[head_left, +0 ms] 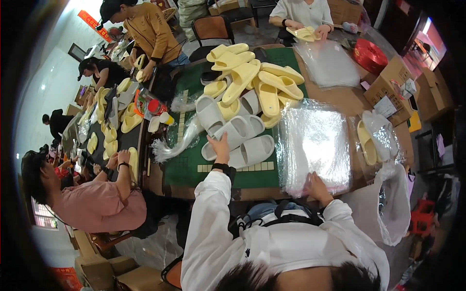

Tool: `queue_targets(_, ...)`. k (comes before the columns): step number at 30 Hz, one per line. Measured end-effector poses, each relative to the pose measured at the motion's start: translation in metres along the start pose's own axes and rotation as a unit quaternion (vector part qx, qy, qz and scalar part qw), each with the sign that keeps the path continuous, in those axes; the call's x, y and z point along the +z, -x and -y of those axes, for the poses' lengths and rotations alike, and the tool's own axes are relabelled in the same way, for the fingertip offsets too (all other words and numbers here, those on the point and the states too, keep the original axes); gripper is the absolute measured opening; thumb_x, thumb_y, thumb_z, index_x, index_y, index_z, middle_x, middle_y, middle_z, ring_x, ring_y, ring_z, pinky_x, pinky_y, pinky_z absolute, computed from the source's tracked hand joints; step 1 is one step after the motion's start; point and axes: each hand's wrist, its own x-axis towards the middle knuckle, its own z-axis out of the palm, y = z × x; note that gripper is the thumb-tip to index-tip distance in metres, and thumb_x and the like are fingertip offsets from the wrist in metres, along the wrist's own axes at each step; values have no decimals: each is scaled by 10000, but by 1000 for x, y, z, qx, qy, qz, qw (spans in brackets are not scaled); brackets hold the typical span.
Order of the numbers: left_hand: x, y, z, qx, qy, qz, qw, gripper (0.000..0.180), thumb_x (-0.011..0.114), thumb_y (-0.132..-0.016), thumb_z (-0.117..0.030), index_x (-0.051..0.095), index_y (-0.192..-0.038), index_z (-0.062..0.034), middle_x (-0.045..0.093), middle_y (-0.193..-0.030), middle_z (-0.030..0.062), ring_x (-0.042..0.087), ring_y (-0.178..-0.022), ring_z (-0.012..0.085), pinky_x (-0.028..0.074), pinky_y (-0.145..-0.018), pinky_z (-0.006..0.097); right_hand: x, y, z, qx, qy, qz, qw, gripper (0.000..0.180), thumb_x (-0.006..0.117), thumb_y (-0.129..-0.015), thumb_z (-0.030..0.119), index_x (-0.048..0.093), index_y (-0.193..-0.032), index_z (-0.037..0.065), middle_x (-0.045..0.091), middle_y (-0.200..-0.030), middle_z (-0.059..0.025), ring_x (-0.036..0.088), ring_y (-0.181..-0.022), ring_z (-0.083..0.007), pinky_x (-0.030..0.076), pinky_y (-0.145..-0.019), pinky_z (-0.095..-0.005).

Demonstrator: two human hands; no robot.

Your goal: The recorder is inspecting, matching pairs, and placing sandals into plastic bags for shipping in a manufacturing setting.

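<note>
My left hand (219, 149) grips the near end of a grey slipper (232, 133) at the front of a mixed pile. More grey slippers (257, 149) lie beside and beneath it. Behind them yellow slippers (242, 80) are heaped on a green mat (182, 172). At the table's near edge, my right hand (318, 188) rests on a stack of shiny transparent plastic bags (315, 145), its fingers apart. Whether a bag edge lies under its fingertips is too small to tell.
A bagged yellow slipper (367, 143) lies to the right, near a white sack (383, 203) and a cardboard box (391, 89). Another bag stack (327, 63) and a red ribbon roll (370, 56) lie farther back. Co-workers handle slippers at the left table (138, 160) and across from me.
</note>
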Motion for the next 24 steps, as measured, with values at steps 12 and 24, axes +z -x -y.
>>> queue_targets(12, 35, -60, -4, -270, 400, 146, 864, 481, 602, -773, -27, 312, -1153, -85, 524, -995, 125, 569, -855, 237, 472, -660, 370, -7, -10, 12, 34, 4, 33, 999, 507, 501, -802, 233, 394, -1229, -19, 395, -1258, -283, 372, -1187, -402, 352, -972, -403)
queue_targets(24, 43, -122, 76, -38, 369, 183, 910, 229, 574, -748, -54, 562, -963, 25, 609, -904, 156, 588, -861, 298, 467, -751, 397, 19, -13, -1, -34, 41, 10, 999, 651, 585, -732, 185, 310, -1299, 23, 295, -1338, -272, 341, -1208, -404, 326, -995, -415)
